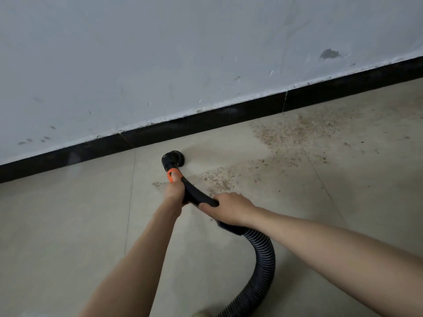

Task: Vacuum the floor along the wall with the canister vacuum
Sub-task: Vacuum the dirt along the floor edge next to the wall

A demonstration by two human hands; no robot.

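A round black vacuum nozzle [174, 159] sits on the beige tiled floor [68, 213], just short of the black baseboard [206, 121]. Behind it comes an orange collar [170, 176] and a curved black handle tube [194, 195]. My left hand [174, 191] grips the tube just below the collar, thumb lying along the orange part. My right hand [231, 209] grips the tube farther back, where the ribbed black hose [263, 259] begins. The hose loops down to the bottom edge. The canister is out of sight.
Brown crumbs and dust [295, 131] lie scattered on the tiles right of the nozzle, with a smaller patch [217, 179] by my hands. The scuffed white wall [160, 65] runs diagonally, rising to the right. Tiles to the left look cleaner.
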